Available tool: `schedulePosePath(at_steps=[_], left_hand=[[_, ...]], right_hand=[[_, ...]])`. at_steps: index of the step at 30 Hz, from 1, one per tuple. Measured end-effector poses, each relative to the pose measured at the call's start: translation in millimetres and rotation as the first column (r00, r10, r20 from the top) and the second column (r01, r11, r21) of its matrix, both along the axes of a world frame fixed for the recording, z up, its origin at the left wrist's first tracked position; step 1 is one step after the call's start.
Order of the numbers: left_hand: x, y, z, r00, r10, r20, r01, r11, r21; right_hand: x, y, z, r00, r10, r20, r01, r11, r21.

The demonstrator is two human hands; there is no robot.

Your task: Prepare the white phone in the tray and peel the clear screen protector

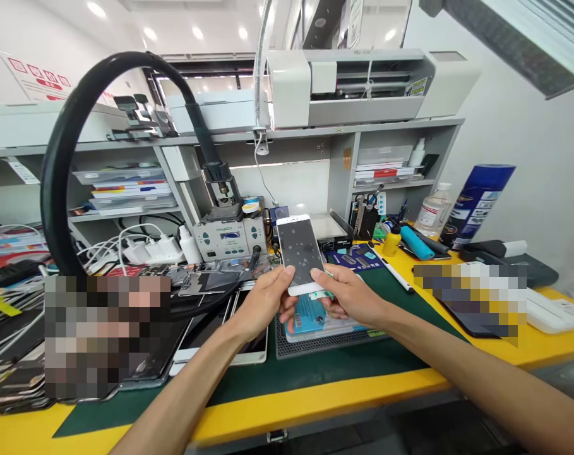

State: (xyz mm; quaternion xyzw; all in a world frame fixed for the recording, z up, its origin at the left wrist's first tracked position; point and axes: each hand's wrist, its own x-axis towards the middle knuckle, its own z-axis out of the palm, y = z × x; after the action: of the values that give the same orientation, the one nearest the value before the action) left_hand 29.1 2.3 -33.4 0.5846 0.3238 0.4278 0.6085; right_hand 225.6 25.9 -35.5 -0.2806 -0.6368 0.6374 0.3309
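Between my two hands, above the bench, is a white-framed smartphone [300,248], its dark screen facing me and dotted with pale spots. My left hand [272,294] grips its lower left edge, thumb on the front. On the lower right, my right hand [346,292] pinches it the same way, and a bit of white and green material shows by those fingers. Below the phone lies a blue packet [309,314] on a stack over a dark perforated pad [296,349]. What the fingers do behind the phone is partly hidden.
A rework station [230,237] with a thick black hose [54,158] arching over stands at the back left. Tablets and phones [253,344] lie left on the green mat [287,376]. At right are a white pen [395,272], yellow bottle [391,241] and blue spray can [478,202].
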Motion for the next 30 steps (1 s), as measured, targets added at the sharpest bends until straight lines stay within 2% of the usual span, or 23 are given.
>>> schedulePosePath(at_steps=[7,13,21,25,30], left_hand=[[-4.3,1.5,1.3,0.989,-0.147,-0.015,0.148,0.988,0.048],[-7.3,0.5,4.4,0.978,-0.208,-0.024,0.208,0.977,0.047],[-7.3,-2.5,8.9,0.973,-0.218,-0.081,0.223,0.972,0.067],[-11.0,-1.6,9.4,0.973,-0.172,-0.153,0.183,0.981,0.061],[-11.9,2.6,5.7,0.99,-0.136,-0.018,0.136,0.991,-0.019]], right_hand=[[1.2,0.0,0.8,0.999,-0.025,0.033,0.024,1.0,0.006],[1.5,0.9,-0.5,0.998,-0.023,0.052,0.023,1.0,0.0],[2.2,1.4,-0.9,0.997,-0.025,0.072,0.025,1.0,0.011],[3.0,2.1,1.3,0.996,-0.041,0.08,0.038,0.998,0.044],[2.7,1.5,2.3,0.996,-0.021,0.084,0.014,0.997,0.082]])
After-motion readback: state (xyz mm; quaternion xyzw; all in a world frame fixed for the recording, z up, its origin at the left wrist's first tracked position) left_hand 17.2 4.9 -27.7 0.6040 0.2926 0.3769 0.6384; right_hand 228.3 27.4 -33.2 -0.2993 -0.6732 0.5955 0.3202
